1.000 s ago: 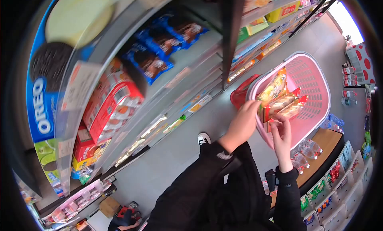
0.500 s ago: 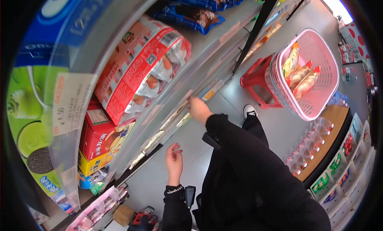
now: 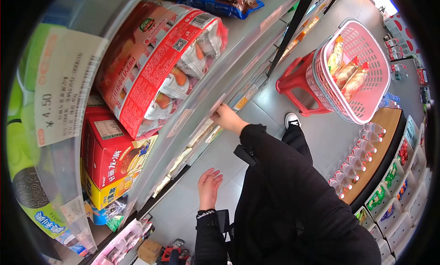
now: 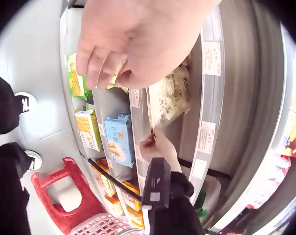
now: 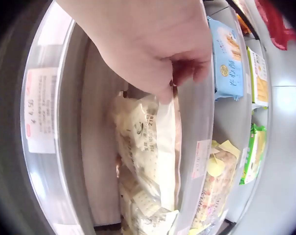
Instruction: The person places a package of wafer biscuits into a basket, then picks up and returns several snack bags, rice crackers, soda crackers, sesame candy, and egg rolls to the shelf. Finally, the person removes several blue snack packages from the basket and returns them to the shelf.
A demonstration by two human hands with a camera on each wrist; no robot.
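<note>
At a lower shelf, my right hand (image 3: 229, 118) pinches the top edge of a cream-coloured snack bag (image 5: 150, 142). Thumb and fingertips meet on the bag's corner in the right wrist view. A second cream bag (image 5: 145, 210) lies just behind it on the same shelf. My left hand (image 3: 209, 189) is empty, held palm up with loosely bent fingers in front of the shelves. The left wrist view has that hand large at the top, overlapping part of the cream bag.
A pink basket (image 3: 326, 85) with several snack packs stands on a red stool (image 3: 293, 84). Blue packs of rolls (image 4: 119, 139) lie on the shelf below. A large red multipack (image 3: 146, 72) and red boxes (image 3: 107, 150) fill an upper shelf. Bottles (image 3: 355, 162) line a wooden counter (image 3: 385, 148).
Both hands have left the snack packs in the basket and come over to the shelves on the left. The right hand reached a lower shelf; the view has shifted closer to the upper shelf.
</note>
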